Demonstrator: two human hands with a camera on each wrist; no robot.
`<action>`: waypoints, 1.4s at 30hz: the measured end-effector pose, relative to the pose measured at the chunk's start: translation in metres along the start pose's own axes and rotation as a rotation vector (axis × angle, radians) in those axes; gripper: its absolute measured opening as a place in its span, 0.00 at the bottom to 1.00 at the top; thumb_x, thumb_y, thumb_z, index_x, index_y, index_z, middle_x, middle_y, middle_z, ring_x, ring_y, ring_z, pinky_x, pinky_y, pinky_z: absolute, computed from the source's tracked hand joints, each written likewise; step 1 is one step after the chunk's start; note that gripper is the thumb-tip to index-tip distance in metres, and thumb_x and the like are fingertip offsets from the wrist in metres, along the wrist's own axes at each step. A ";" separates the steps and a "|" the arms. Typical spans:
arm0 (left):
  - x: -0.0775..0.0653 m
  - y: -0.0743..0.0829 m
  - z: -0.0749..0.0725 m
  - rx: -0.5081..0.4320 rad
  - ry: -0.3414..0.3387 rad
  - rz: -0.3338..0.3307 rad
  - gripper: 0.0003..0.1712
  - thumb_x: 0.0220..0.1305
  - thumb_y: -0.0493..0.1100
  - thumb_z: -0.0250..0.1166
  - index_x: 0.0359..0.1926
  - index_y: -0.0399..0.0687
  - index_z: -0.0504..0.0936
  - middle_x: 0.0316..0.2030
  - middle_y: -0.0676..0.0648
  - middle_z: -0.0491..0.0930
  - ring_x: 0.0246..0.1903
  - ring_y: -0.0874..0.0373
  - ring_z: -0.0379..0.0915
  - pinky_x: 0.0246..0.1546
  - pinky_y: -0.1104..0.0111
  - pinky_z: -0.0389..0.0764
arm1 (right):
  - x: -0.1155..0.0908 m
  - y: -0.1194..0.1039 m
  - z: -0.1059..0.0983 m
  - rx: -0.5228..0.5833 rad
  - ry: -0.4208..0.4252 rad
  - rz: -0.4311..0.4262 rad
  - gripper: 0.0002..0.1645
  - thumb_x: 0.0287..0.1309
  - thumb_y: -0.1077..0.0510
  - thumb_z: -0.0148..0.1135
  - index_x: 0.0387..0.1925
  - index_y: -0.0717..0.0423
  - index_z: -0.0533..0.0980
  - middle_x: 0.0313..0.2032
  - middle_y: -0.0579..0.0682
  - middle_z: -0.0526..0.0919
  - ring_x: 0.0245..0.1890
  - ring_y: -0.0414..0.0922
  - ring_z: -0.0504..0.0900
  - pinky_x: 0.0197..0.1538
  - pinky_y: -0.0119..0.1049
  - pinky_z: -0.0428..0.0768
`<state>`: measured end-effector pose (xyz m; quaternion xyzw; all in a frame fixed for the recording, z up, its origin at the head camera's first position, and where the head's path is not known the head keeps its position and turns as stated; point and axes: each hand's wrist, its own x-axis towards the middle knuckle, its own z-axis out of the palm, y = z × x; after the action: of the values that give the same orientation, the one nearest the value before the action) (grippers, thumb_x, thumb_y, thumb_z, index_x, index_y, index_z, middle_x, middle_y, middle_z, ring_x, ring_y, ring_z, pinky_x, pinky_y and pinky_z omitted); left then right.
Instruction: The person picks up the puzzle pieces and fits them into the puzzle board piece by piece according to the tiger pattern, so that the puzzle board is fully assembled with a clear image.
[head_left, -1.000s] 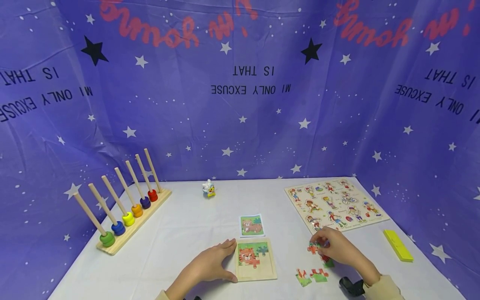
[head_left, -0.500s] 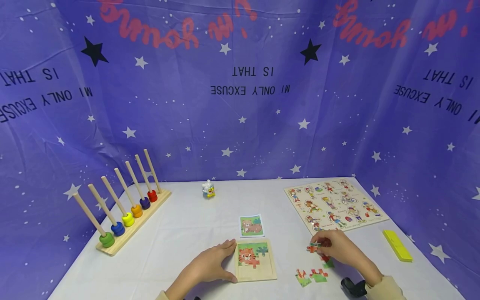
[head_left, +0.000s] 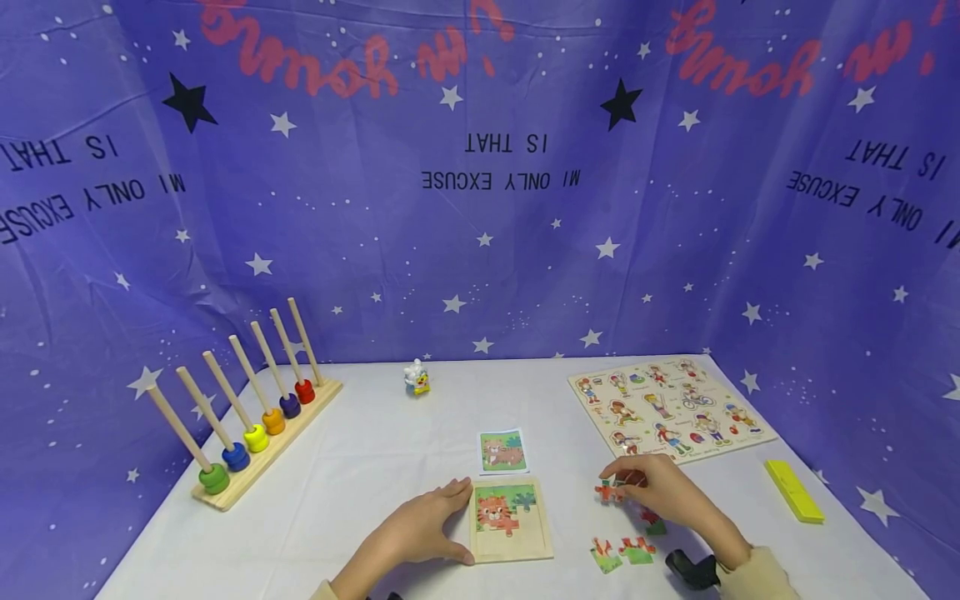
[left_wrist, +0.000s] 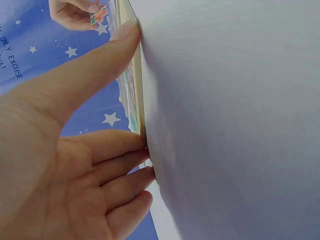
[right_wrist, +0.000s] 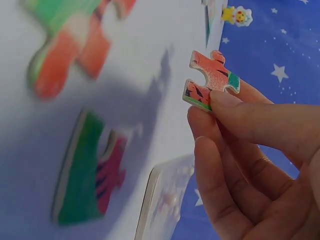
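Note:
My right hand (head_left: 663,493) pinches an orange jigsaw piece (right_wrist: 212,77) with black stripes and green edges between thumb and fingers, held above the table in the right wrist view. Two loose pieces, one (head_left: 606,556) beside the other (head_left: 637,550), lie below that hand in the head view; a red and green piece (head_left: 655,522) lies partly under it. The left hand (head_left: 423,525) touches the left side of the square wooden puzzle tray (head_left: 531,548), thumb (left_wrist: 125,32) and fingertips at its edge. A partly assembled tiger picture (head_left: 495,512) fills the tray's upper left.
A tiger picture card (head_left: 504,452) lies just behind the tray. Farther back stand a small white and yellow toy figure (head_left: 417,378) and, at left, a peg stand with coloured rings (head_left: 273,454). At right are a wooden figure puzzle board (head_left: 645,392) and a yellow block (head_left: 795,492).
My right hand has shifted left with the pinched jigsaw piece, uncovering more of the red and green piece. The left hand and tray have stayed in place.

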<state>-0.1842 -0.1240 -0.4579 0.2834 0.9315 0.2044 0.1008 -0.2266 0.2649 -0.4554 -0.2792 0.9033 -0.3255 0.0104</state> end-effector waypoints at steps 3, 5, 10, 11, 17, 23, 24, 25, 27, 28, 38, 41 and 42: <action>0.000 0.000 0.000 0.001 0.004 0.002 0.57 0.43 0.65 0.72 0.68 0.36 0.65 0.69 0.40 0.62 0.67 0.43 0.59 0.64 0.49 0.63 | 0.004 -0.004 0.004 0.008 0.007 -0.021 0.12 0.55 0.65 0.68 0.41 0.51 0.83 0.31 0.40 0.83 0.29 0.34 0.79 0.30 0.31 0.80; 0.000 0.000 0.000 0.001 0.005 0.001 0.57 0.43 0.65 0.72 0.68 0.36 0.65 0.69 0.40 0.62 0.67 0.43 0.59 0.64 0.49 0.63 | 0.006 -0.007 0.006 0.010 0.009 -0.032 0.12 0.55 0.65 0.68 0.41 0.51 0.83 0.31 0.41 0.84 0.28 0.34 0.79 0.30 0.31 0.80; 0.000 0.001 -0.001 0.000 0.005 -0.003 0.57 0.42 0.64 0.73 0.68 0.36 0.65 0.69 0.40 0.62 0.67 0.42 0.59 0.63 0.48 0.64 | 0.014 -0.015 0.013 0.039 -0.007 -0.035 0.11 0.55 0.63 0.69 0.41 0.52 0.83 0.31 0.46 0.84 0.27 0.35 0.80 0.29 0.31 0.79; 0.000 0.002 -0.001 0.000 0.005 -0.002 0.57 0.43 0.64 0.73 0.68 0.36 0.65 0.69 0.40 0.62 0.67 0.42 0.59 0.63 0.48 0.64 | 0.015 -0.016 0.015 0.049 -0.012 -0.033 0.11 0.55 0.63 0.69 0.41 0.52 0.83 0.31 0.46 0.84 0.26 0.36 0.80 0.29 0.31 0.80; 0.000 0.002 -0.002 0.000 0.008 0.000 0.57 0.43 0.64 0.73 0.68 0.35 0.65 0.69 0.40 0.63 0.67 0.42 0.59 0.63 0.49 0.64 | 0.022 -0.024 0.026 0.104 -0.031 -0.064 0.12 0.55 0.65 0.68 0.42 0.53 0.84 0.31 0.46 0.83 0.26 0.36 0.80 0.28 0.30 0.79; 0.000 0.001 -0.001 -0.004 0.000 -0.001 0.57 0.43 0.64 0.72 0.68 0.36 0.65 0.69 0.40 0.62 0.67 0.43 0.59 0.64 0.49 0.63 | 0.030 -0.031 0.037 0.125 -0.050 -0.126 0.13 0.53 0.67 0.69 0.42 0.54 0.84 0.32 0.45 0.82 0.23 0.34 0.78 0.26 0.30 0.78; 0.000 0.001 -0.001 -0.006 -0.001 -0.002 0.57 0.43 0.64 0.72 0.68 0.36 0.65 0.69 0.40 0.62 0.67 0.43 0.59 0.64 0.49 0.63 | 0.031 -0.032 0.039 0.126 -0.055 -0.130 0.13 0.53 0.67 0.69 0.42 0.53 0.84 0.32 0.44 0.82 0.23 0.33 0.77 0.26 0.30 0.78; 0.000 0.001 -0.001 -0.008 -0.003 -0.003 0.57 0.43 0.65 0.72 0.68 0.36 0.65 0.69 0.40 0.62 0.67 0.43 0.59 0.64 0.48 0.63 | 0.032 -0.033 0.040 0.127 -0.060 -0.132 0.13 0.53 0.67 0.69 0.42 0.53 0.84 0.32 0.43 0.82 0.22 0.33 0.76 0.26 0.29 0.77; 0.000 0.001 -0.001 -0.010 -0.004 -0.004 0.57 0.43 0.65 0.72 0.68 0.36 0.65 0.69 0.40 0.62 0.67 0.43 0.59 0.64 0.48 0.63 | 0.035 -0.036 0.044 0.124 -0.073 -0.130 0.14 0.54 0.67 0.68 0.42 0.52 0.84 0.31 0.43 0.82 0.22 0.32 0.75 0.26 0.29 0.77; 0.000 0.001 -0.001 -0.010 -0.004 -0.004 0.57 0.43 0.65 0.72 0.68 0.36 0.65 0.69 0.40 0.62 0.67 0.43 0.59 0.63 0.48 0.63 | 0.036 -0.037 0.045 0.119 -0.077 -0.132 0.14 0.54 0.67 0.68 0.42 0.51 0.84 0.31 0.42 0.82 0.22 0.32 0.74 0.26 0.29 0.76; -0.001 0.001 0.000 -0.006 -0.002 -0.002 0.57 0.43 0.65 0.72 0.68 0.35 0.65 0.69 0.40 0.62 0.67 0.43 0.59 0.64 0.49 0.63 | 0.045 -0.053 0.054 0.134 -0.116 -0.127 0.12 0.53 0.65 0.70 0.40 0.49 0.85 0.29 0.40 0.81 0.22 0.32 0.71 0.26 0.28 0.75; -0.001 0.001 0.000 -0.004 0.001 0.001 0.57 0.43 0.64 0.72 0.68 0.35 0.65 0.69 0.40 0.62 0.67 0.43 0.59 0.63 0.48 0.63 | 0.047 -0.056 0.058 0.135 -0.129 -0.133 0.11 0.53 0.64 0.70 0.39 0.48 0.85 0.29 0.40 0.82 0.21 0.31 0.69 0.25 0.27 0.73; -0.001 0.001 -0.001 -0.003 0.001 0.001 0.57 0.43 0.64 0.72 0.68 0.35 0.65 0.69 0.40 0.62 0.67 0.43 0.59 0.64 0.49 0.63 | 0.048 -0.057 0.059 0.136 -0.132 -0.136 0.11 0.53 0.63 0.70 0.39 0.48 0.85 0.30 0.40 0.82 0.22 0.31 0.69 0.25 0.27 0.73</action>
<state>-0.1832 -0.1241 -0.4570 0.2835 0.9311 0.2061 0.1008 -0.2269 0.1701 -0.4601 -0.3591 0.8555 -0.3671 0.0666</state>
